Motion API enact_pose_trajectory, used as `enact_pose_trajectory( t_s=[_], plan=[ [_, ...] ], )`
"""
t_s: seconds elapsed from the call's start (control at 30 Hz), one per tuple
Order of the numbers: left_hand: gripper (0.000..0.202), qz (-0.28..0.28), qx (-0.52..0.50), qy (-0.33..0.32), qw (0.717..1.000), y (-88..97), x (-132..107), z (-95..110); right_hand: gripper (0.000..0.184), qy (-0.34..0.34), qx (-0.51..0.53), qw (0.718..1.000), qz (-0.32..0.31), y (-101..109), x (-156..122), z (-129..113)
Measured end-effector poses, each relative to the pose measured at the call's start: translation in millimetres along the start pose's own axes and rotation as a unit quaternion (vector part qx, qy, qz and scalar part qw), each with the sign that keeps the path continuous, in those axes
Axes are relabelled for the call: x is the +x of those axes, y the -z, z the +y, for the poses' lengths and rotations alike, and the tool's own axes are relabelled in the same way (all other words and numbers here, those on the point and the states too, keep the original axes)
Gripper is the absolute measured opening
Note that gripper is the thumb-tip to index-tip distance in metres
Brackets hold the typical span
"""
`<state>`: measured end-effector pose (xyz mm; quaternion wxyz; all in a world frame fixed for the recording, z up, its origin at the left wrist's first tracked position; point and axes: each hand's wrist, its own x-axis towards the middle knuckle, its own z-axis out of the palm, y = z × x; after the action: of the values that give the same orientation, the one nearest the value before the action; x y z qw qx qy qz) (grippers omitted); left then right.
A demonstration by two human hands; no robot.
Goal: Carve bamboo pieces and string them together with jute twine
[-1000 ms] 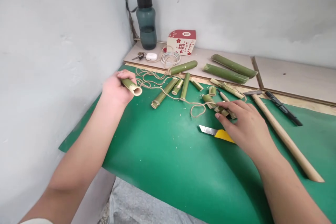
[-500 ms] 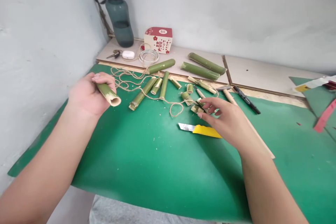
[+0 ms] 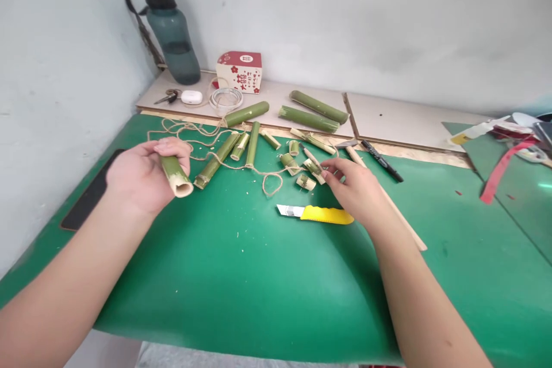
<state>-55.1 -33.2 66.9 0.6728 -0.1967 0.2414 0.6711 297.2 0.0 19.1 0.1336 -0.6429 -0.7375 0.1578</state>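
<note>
My left hand (image 3: 149, 175) is closed around a short green bamboo tube (image 3: 175, 175), its pale hollow end pointing toward me. On the right, the fingers of my right hand (image 3: 353, 190) pinch the near end of a slim tool with a wooden handle (image 3: 313, 158) and a dark tip; its exact kind is unclear. Beside those fingertips lie short bamboo pieces, one cut piece (image 3: 306, 183) lowest and another (image 3: 289, 164) farther left. A yellow utility knife (image 3: 326, 215) lies just below the right hand, blade out to the left.
Longer bamboo tubes (image 3: 216, 160) and loose twine (image 3: 272, 184) lie on the green mat (image 3: 207, 276). Behind are more bamboo lengths (image 3: 309, 119), a box (image 3: 239, 72) and a bottle (image 3: 175, 46). A hammer (image 3: 356, 156), a black marker (image 3: 382, 161) and a phone (image 3: 92, 192) lie around.
The view has shifted, so things on the table appear farther left. My right fingers have come off the short bamboo pieces and closed at the slim tool; the left still holds its tube.
</note>
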Motion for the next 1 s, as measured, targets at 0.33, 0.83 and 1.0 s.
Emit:
enact_pose_trajectory(
  t_s=[0.33, 0.83, 1.0],
  plan=[
    [0.024, 0.036, 0.014, -0.04, 0.998, 1.1, 7, -10, 0.035, 0.033, 0.004, 0.995, 0.091, 2, -6, 0],
    [0.018, 0.042, 0.083, -0.071, 0.993, 6.8, 9, -23, 0.057, 0.387, 0.324, 0.841, 0.196, -9, -74, -81],
    [0.018, 0.057, 0.108, -0.07, 0.99, 6.1, 6, -31, 0.051, 0.385, 0.308, 0.848, 0.194, -9, -74, -81]
  ],
)
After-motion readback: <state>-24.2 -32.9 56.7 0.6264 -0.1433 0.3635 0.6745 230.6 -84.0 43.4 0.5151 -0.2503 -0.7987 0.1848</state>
